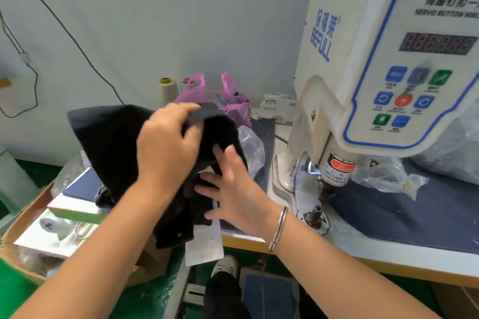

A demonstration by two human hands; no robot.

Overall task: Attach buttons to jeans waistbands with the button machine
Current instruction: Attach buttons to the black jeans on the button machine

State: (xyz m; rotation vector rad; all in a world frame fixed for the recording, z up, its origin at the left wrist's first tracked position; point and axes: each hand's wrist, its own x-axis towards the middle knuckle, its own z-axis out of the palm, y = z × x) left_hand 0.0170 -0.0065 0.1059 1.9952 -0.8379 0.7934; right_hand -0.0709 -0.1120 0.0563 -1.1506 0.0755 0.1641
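Denim-covered table [414,215], button machine [375,59], grey wall [155,21], green floor [26,292]

I see the button machine [375,72] standing on the right part of the table [388,256], its head overhanging the near edge area. The jeans [116,142] sit left of the machine, bunched over the table's left end and hanging past its near edge. My view has the left hand [168,147] on top of the jeans, far side; the right hand [233,189] lies nearer and to the right, against the fabric. A paper tag [204,246] hangs below the jeans. Behind them, by the wall, stand a thread cone [168,90] and a plastic bag [230,101]. A cardboard box [23,217] sits near left, below table level.
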